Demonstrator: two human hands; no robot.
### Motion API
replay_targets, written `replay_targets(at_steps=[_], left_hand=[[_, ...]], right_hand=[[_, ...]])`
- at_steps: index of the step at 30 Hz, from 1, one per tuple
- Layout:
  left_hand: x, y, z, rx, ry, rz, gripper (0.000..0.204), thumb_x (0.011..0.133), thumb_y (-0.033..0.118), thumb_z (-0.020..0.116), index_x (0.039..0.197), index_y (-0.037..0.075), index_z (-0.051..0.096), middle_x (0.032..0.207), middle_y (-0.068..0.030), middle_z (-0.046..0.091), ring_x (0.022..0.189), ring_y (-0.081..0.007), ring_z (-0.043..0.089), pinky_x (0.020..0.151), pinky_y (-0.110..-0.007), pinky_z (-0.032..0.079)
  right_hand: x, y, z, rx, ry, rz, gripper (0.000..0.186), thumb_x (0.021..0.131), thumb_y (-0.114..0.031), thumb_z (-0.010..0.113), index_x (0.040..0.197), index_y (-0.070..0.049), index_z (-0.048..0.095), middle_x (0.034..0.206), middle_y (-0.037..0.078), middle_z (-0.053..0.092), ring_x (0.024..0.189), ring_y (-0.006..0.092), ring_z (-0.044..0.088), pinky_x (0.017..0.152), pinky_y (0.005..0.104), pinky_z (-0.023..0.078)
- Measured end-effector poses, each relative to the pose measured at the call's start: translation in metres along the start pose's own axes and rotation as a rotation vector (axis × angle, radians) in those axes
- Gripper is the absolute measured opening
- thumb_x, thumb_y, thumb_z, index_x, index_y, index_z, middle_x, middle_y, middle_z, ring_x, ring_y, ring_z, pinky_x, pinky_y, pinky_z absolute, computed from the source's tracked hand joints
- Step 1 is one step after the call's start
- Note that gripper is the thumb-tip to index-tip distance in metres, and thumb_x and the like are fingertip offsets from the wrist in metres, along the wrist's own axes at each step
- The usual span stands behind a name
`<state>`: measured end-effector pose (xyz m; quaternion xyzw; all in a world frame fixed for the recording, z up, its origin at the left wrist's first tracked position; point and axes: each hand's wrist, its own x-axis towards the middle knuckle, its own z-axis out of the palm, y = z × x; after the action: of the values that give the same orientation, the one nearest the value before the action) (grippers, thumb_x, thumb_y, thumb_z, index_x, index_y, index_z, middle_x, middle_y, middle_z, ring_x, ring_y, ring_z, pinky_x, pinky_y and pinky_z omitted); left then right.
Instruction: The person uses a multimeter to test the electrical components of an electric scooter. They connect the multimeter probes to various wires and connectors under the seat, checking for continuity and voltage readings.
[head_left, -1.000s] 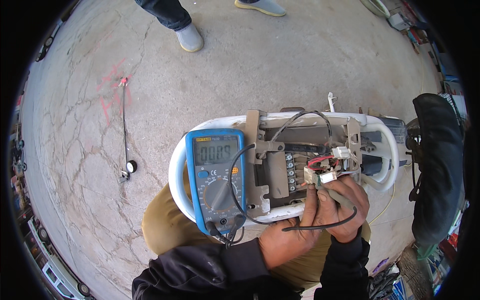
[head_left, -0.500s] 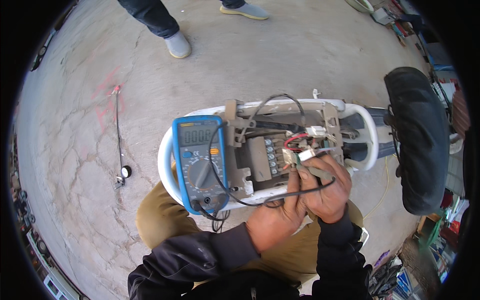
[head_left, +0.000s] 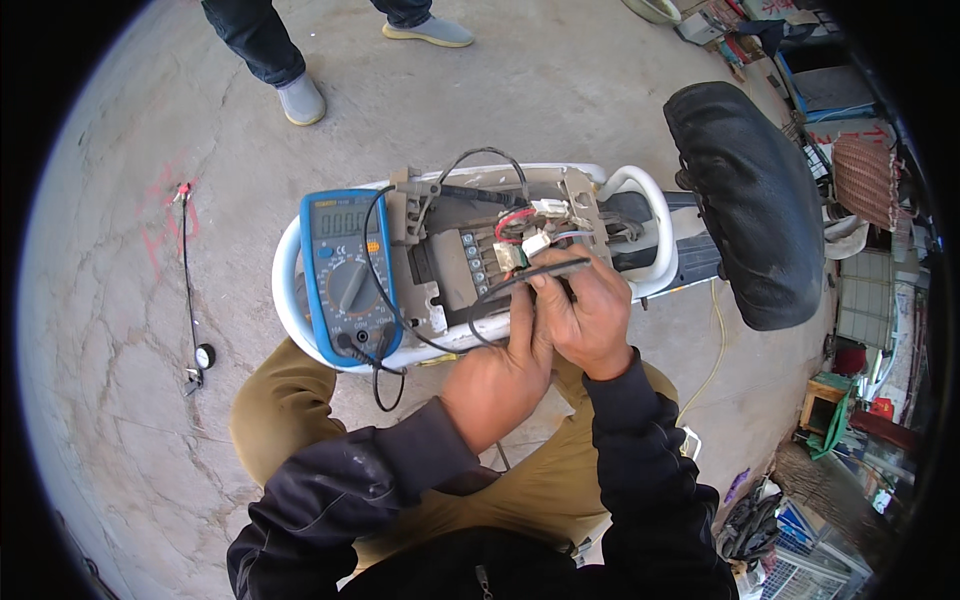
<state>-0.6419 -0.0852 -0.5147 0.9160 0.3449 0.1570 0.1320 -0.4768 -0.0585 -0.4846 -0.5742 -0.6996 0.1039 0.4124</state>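
Observation:
A blue multimeter point(head_left: 350, 285) rests on the left end of a white tubular frame point(head_left: 655, 235). Its black test lead point(head_left: 545, 271) loops across to my hands, and a stiff length of it lies over my fingertips. My right hand point(head_left: 590, 322) is closed, thumb and fingers pinching at this lead. Beside it, my left hand point(head_left: 500, 385) has its index finger and thumb pressed together just below a white connector point(head_left: 509, 257); what they grip is hidden. A second white connector point(head_left: 537, 242), a red wire point(head_left: 510, 222) and a screw terminal block point(head_left: 474, 264) sit close by.
A black padded seat point(head_left: 745, 205) stands tipped up on the right. A person's grey shoe point(head_left: 302, 100) is on the concrete floor beyond. A hose with a round gauge point(head_left: 204, 356) lies at the left. Clutter, including a wooden box point(head_left: 825, 398), lines the right.
The whole view has shifted, so the frame and hands appear further left and higher. The black lead has turned and now points up to the right across my fingers.

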Motion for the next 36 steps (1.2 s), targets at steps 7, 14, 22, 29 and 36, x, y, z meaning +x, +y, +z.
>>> replay_targets(at_steps=[7, 14, 22, 29, 36], left_hand=[[-0.001, -0.002, 0.004, -0.127, -0.011, 0.004, 0.098, 0.083, 0.031, 0.085, 0.155, -0.016, 0.037, 0.155, -0.0388, 0.044, 0.054, -0.0262, 0.069, 0.050, -0.036, 0.057], [0.001, -0.005, 0.001, -0.012, 0.097, 0.060, 0.065, 0.093, 0.012, 0.058, 0.149, -0.019, 0.050, 0.140, -0.0419, 0.061, 0.050, -0.0128, 0.062, 0.047, -0.028, 0.052], [0.003, -0.006, -0.001, -0.017, 0.111, 0.067, 0.063, 0.093, 0.010, 0.058, 0.148, -0.019, 0.051, 0.137, -0.0426, 0.061, 0.050, -0.0126, 0.062, 0.047, -0.028, 0.053], [0.002, -0.007, 0.003, -0.038, 0.155, 0.061, 0.062, 0.093, 0.010, 0.058, 0.148, -0.019, 0.052, 0.137, -0.0413, 0.062, 0.050, -0.0129, 0.061, 0.047, -0.028, 0.053], [0.004, -0.006, 0.011, 0.009, 0.173, 0.072, 0.058, 0.095, 0.012, 0.057, 0.148, -0.011, 0.057, 0.138, -0.0398, 0.062, 0.049, -0.0121, 0.060, 0.046, -0.029, 0.052]], right_hand=[[-0.003, -0.005, -0.001, -0.055, -0.012, 0.072, 0.013, 0.093, -0.008, 0.080, 0.095, 0.004, 0.075, 0.095, 0.018, 0.075, 0.076, 0.0364, 0.072, 0.066, 0.0405, 0.057], [-0.002, -0.006, 0.001, -0.076, 0.010, 0.034, 0.012, 0.094, -0.006, 0.080, 0.094, 0.004, 0.073, 0.096, 0.018, 0.076, 0.075, 0.0339, 0.072, 0.065, 0.0385, 0.056], [-0.005, -0.001, 0.005, -0.084, 0.060, -0.018, 0.016, 0.094, -0.007, 0.082, 0.092, 0.004, 0.071, 0.090, 0.018, 0.073, 0.068, 0.0323, 0.069, 0.059, 0.0389, 0.053], [-0.003, -0.006, 0.005, -0.088, 0.077, -0.014, 0.012, 0.097, -0.007, 0.079, 0.097, 0.003, 0.072, 0.088, 0.015, 0.073, 0.066, 0.0259, 0.066, 0.059, 0.0364, 0.051], [0.017, -0.018, -0.004, 0.322, 0.312, 0.143, 0.021, 0.110, -0.017, 0.064, 0.111, 0.003, 0.069, 0.095, 0.010, 0.072, 0.070, 0.0126, 0.059, 0.061, 0.0278, 0.048]])
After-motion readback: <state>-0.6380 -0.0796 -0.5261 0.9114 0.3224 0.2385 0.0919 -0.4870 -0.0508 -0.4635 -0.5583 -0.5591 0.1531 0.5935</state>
